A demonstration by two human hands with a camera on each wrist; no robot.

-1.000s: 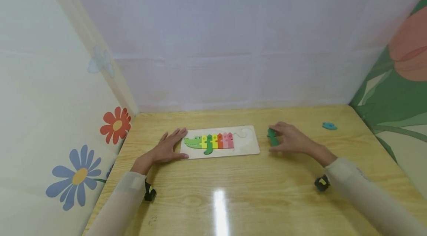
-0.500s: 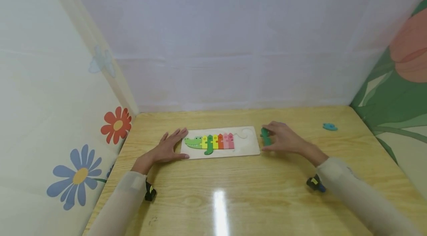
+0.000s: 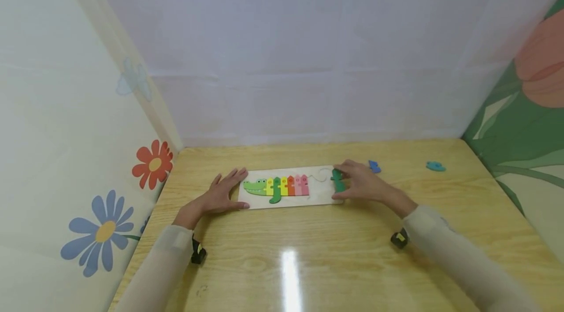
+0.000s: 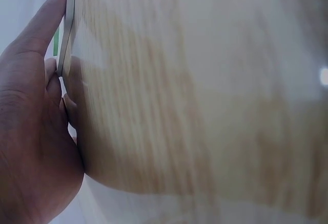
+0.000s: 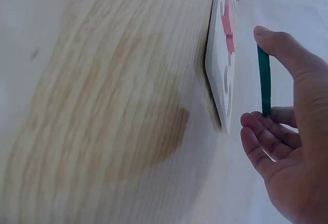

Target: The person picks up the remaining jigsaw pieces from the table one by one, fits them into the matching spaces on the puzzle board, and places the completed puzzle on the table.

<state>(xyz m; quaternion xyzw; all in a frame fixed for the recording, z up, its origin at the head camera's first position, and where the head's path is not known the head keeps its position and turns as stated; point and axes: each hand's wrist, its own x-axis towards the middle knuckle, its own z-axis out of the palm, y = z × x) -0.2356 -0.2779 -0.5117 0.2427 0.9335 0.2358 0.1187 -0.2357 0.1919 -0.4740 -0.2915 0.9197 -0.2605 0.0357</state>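
Note:
A pale wooden puzzle board (image 3: 319, 197) lies on the table, its left part filled with a green crocodile head (image 3: 254, 189) and a row of yellow, green, orange and pink body pieces (image 3: 288, 186). My left hand (image 3: 220, 195) rests at the board's left end, fingers and thumb spread along it. Between thumb and fingertips, my right hand (image 3: 365, 182) pinches a dark green puzzle piece (image 3: 338, 180) over the board's right end. The right wrist view shows this green piece (image 5: 264, 80) held edge-on, with a gap between it and the board (image 5: 218, 75).
A blue puzzle piece (image 3: 374, 166) lies on the wooden table (image 3: 246, 253) just behind my right hand. Farther right is a teal piece (image 3: 435, 166). White cloth (image 3: 264, 67) hangs behind the table, and flower-printed panels stand at both sides.
My right hand has moved left with the green puzzle piece, from the table beside the board to over its right end. The blue piece has come into view. My left hand has stayed put.

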